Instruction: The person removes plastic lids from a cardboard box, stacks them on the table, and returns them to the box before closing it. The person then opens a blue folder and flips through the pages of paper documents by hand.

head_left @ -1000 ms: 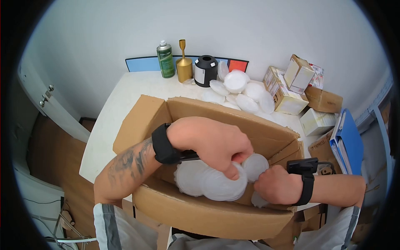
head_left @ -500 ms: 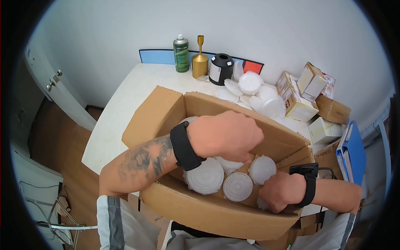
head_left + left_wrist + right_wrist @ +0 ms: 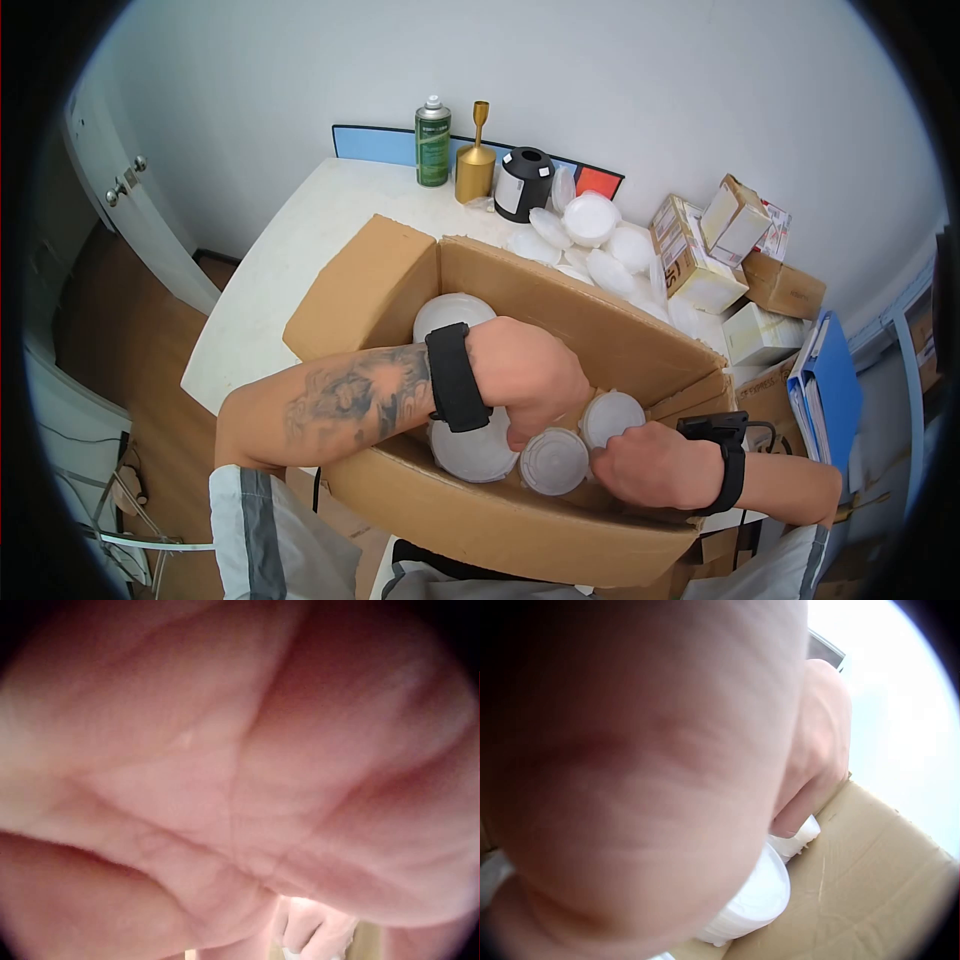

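Observation:
Inside an open cardboard box (image 3: 510,525) are round, translucent white plastic lids in stacks. My left hand (image 3: 530,375) reaches down into the middle, thumb beside a left stack of lids (image 3: 470,450); its fingertips are hidden, and I cannot tell whether they grip. In the right wrist view that hand (image 3: 817,735) bends over a white stack (image 3: 801,834). My right hand (image 3: 655,465), fingers curled, holds lids low at the box's right end, with white edges (image 3: 346,941) showing round its fingers in the left wrist view. Two smaller lid stacks (image 3: 555,462) (image 3: 613,420) lie between the hands.
More loose lids (image 3: 590,220) are piled on the white table (image 3: 270,290) behind the box. A green spray can (image 3: 432,145), a gold candlestick (image 3: 475,170) and a black canister (image 3: 523,185) stand at the back. Small cartons (image 3: 695,255) and a blue binder (image 3: 828,375) are at right.
My left hand let go of a lid stack, which now lies in the box, lifted away, then came down again over the middle. My right hand stays at the right end, shifted slightly.

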A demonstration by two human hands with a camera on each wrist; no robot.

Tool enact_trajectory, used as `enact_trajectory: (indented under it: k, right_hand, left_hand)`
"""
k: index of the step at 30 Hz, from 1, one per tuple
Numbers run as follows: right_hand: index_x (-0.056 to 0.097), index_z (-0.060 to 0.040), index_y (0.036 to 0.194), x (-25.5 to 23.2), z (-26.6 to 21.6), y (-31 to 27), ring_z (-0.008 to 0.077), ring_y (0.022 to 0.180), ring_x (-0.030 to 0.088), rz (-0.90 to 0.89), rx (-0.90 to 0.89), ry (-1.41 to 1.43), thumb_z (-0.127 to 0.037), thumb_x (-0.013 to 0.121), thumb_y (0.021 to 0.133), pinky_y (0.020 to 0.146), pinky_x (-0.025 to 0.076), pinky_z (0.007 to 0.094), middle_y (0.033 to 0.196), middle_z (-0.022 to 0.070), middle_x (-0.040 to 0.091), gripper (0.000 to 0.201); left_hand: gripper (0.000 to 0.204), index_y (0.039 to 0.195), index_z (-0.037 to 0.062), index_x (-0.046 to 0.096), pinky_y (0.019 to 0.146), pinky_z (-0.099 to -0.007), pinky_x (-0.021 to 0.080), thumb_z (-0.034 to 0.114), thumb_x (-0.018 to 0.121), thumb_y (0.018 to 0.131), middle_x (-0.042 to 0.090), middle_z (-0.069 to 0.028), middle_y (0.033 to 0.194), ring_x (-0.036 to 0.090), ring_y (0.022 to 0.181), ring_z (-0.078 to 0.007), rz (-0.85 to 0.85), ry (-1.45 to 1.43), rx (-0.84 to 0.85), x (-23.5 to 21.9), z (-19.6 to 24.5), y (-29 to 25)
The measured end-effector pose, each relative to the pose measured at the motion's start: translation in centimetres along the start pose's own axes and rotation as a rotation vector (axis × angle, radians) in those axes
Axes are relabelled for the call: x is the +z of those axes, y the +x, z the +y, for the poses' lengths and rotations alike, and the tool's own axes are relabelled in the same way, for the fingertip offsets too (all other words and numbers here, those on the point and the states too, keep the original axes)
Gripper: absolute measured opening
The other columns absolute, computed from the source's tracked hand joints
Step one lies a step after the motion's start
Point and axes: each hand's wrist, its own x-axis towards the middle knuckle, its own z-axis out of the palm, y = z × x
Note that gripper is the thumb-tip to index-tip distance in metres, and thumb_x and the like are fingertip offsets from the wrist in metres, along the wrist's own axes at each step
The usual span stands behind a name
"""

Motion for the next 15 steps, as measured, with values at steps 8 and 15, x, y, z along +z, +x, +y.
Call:
enact_trajectory:
  k: [8, 15]
  right_hand:
    - [0.063, -0.0009, 0.091, -8.9, 1.0, -4.0, 0.0341, 0.064, 0.071, 0.307, 0.238, 0.054, -0.016, 0.066, 0.094, 0.059, 0.056, 0.0429, 0.069, 0.0125, 0.069, 0.015]
    - [0.058, -0.0037, 0.099, -9.7, 4.9, -2.8, 0.034, 0.07, 0.068, 1.24, 0.624, -0.422, -0.013, 0.072, 0.092, 0.061, 0.053, 0.0452, 0.082, 0.0129, 0.066, 0.019]
  left_hand:
    - [0.04, 0.103, 0.0055, 0.08, 0.071, -0.0488, 0.057, 0.027, 0.092, 0.071, 0.078, -0.0135, 0.097, 0.075, 0.092, -0.0369, -0.047, 0.004, -0.018, 0.2, -0.4, -0.4]
    - [0.041, 0.105, 0.0056, 0.08, 0.073, -0.0486, 0.057, 0.028, 0.091, 0.072, 0.078, -0.0127, 0.103, 0.074, 0.095, -0.0359, -0.115, 0.023, -0.018, -0.1, 0.4, -0.3]
